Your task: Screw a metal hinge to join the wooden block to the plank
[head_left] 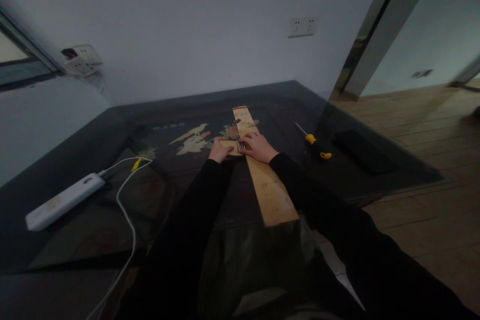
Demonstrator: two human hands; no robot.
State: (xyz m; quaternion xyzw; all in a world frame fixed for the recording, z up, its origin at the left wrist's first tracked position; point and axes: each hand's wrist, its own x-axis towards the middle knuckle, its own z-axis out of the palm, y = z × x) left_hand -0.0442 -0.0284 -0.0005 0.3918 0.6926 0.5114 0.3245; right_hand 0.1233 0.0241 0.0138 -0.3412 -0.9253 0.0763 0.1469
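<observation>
A long, flat wooden board [273, 192] lies lengthwise on the dark tabletop, its near end reaching the table's front edge. A short wooden piece [233, 149] meets its left side at about a right angle. My left hand [219, 149] is closed on this short piece, thumb on top. My right hand [259, 147] lies across the long board, fingers curled at a small, light piece with dark markings [242, 145]. That small piece sits where the two woods meet; its exact kind is too small to tell. The right palm hides part of the board.
A screwdriver [314, 142] with a yellow and black handle lies right of the board, beside a dark flat object [362, 151]. At left is a white power bank-like device [65, 201] with a white cable [125, 212]. A wall [195, 30] stands behind the table.
</observation>
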